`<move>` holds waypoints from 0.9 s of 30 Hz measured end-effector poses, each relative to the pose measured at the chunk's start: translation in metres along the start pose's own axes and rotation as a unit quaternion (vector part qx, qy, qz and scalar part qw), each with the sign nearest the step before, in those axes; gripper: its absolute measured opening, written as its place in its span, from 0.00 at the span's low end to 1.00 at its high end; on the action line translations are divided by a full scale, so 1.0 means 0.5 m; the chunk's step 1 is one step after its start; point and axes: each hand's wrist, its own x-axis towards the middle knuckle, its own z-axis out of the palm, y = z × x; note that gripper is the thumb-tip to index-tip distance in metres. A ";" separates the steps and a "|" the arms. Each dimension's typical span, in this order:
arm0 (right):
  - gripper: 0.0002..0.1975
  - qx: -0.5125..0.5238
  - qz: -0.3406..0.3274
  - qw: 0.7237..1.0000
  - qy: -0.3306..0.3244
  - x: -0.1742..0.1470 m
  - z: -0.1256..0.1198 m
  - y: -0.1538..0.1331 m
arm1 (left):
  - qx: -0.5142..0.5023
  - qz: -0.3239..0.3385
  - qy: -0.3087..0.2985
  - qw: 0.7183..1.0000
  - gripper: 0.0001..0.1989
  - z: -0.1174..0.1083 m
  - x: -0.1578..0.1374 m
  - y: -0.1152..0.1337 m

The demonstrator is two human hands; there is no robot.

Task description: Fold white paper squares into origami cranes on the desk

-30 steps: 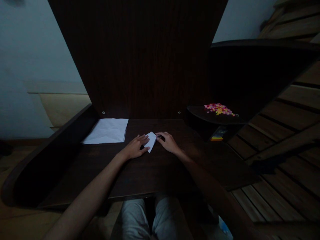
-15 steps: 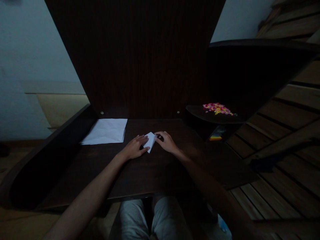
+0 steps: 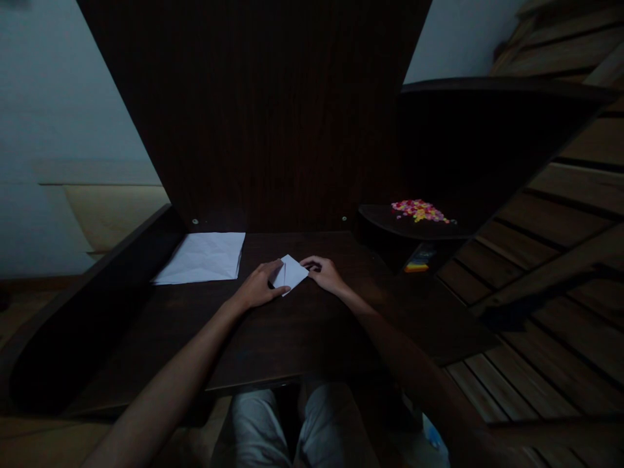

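Observation:
A small piece of folded white paper (image 3: 295, 273) lies on the dark desk, its right side spread to a point and a crease line showing near its left part. My left hand (image 3: 258, 285) holds the paper's left side against the desk, thumb at the lower edge and fingers along the upper left. At the right corner, my right hand (image 3: 325, 273) pinches the paper between thumb and fingertips. Part of the paper's left side is hidden under my left fingers.
A stack of white paper sheets (image 3: 202, 257) lies at the desk's back left. Small pink, red and yellow pieces (image 3: 420, 210) are heaped on a corner shelf (image 3: 380, 218) at the right. Below it sits a yellow-and-blue item (image 3: 416, 261). A raised side panel (image 3: 97, 279) borders the desk's left.
The right flap of the folded paper has opened out to the right, making the shape wider. My right hand has moved with that corner, and the view has shifted slightly.

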 end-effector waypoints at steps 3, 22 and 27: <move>0.12 -0.039 -0.015 0.999 0.007 -0.002 -0.003 -0.006 | 0.014 0.010 -0.022 1.000 0.33 0.002 0.002 -0.002; 0.09 -0.050 -0.033 0.998 0.015 -0.011 0.001 -0.017 | 0.027 0.033 -0.045 0.998 0.36 0.001 0.000 0.000; 0.08 -0.131 -0.090 0.987 0.027 -0.015 0.002 -0.017 | 0.033 0.033 -0.065 0.997 0.35 -0.005 -0.002 0.008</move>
